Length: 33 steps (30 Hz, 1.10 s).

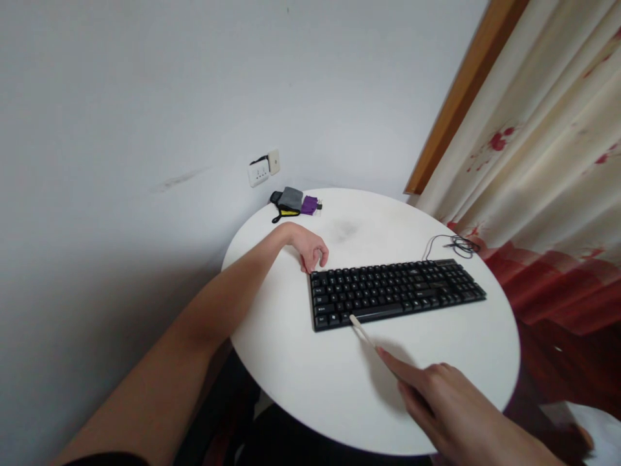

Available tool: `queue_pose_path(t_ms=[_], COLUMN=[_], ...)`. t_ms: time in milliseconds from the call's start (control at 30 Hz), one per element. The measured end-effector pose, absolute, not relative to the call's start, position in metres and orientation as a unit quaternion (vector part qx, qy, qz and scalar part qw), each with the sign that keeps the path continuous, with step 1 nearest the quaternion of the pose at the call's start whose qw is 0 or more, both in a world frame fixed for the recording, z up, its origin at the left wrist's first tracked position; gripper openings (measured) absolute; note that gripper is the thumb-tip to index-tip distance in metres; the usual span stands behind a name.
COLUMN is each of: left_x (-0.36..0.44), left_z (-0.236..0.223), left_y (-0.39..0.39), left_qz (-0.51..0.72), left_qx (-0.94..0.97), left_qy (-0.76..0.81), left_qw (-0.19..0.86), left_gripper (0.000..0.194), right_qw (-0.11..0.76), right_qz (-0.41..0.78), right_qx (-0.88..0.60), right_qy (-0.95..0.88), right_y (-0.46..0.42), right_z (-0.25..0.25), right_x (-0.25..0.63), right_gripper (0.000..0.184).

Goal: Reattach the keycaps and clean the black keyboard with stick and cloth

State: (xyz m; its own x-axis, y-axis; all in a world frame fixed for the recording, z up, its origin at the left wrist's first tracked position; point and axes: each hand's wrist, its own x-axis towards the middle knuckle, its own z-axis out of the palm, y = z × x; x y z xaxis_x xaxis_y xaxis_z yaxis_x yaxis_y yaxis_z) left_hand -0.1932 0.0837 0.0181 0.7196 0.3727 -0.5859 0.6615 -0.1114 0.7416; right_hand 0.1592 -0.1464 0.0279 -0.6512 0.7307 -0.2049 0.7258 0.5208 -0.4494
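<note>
A black keyboard [388, 291] lies flat and slightly slanted on the white round table [301, 375]. At its far left corner is my left hand [309, 248], its fingers curled and the fingertips on the keyboard's edge. My right hand [436, 391] is closer to me, in front of the keyboard, with the index finger stretched along a thin whitish stick [365, 334] that it holds. The stick's slightly thicker end is at the front row of keys, left of the space bar. Its exact kind is too small to make out.
A grey cloth [291, 197] and a purple folded item [309, 205] lie at the table's back left, by the wall. The coiled black cable [460, 246] is behind the keyboard at the right. A wall socket [259, 173] and a curtain [533, 149] border the table.
</note>
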Motion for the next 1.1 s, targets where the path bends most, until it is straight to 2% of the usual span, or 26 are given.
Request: queue_pose_path(t_ms=[233, 367, 433, 567, 733, 1100], left_x=[-0.194, -0.194, -0.194, -0.194, -0.194, -0.193], left_z=[0.017, 0.017, 0.017, 0.017, 0.016, 0.018], left_y=[0.084, 0.085, 0.084, 0.083, 0.083, 0.083], left_qz=[-0.126, -0.126, -0.123, -0.118, -0.121, -0.124], left_qx=[0.732, 0.740, 0.742, 0.741, 0.739, 0.723], left_qy=[0.353, 0.340, 0.340, 0.349, 0.352, 0.377], left_qw=[0.569, 0.566, 0.564, 0.561, 0.562, 0.565], left_gripper=[0.042, 0.041, 0.042, 0.041, 0.041, 0.043], right_qw=[0.087, 0.162, 0.172, 0.127, 0.050, 0.006], right_qz=[0.282, 0.261, 0.243, 0.192, 0.129, 0.075], right_qx=[-0.446, -0.430, -0.412, -0.404, -0.428, -0.405], right_qy=[-0.845, -0.849, -0.861, -0.885, -0.893, -0.911], right_y=[-0.130, -0.100, -0.085, -0.064, -0.065, -0.088], right_z=[0.051, 0.048, 0.044, 0.035, 0.030, 0.025], right_x=[0.164, 0.136, 0.118, 0.088, 0.075, 0.116], right_gripper=[0.051, 0.051, 0.049, 0.041, 0.041, 0.052])
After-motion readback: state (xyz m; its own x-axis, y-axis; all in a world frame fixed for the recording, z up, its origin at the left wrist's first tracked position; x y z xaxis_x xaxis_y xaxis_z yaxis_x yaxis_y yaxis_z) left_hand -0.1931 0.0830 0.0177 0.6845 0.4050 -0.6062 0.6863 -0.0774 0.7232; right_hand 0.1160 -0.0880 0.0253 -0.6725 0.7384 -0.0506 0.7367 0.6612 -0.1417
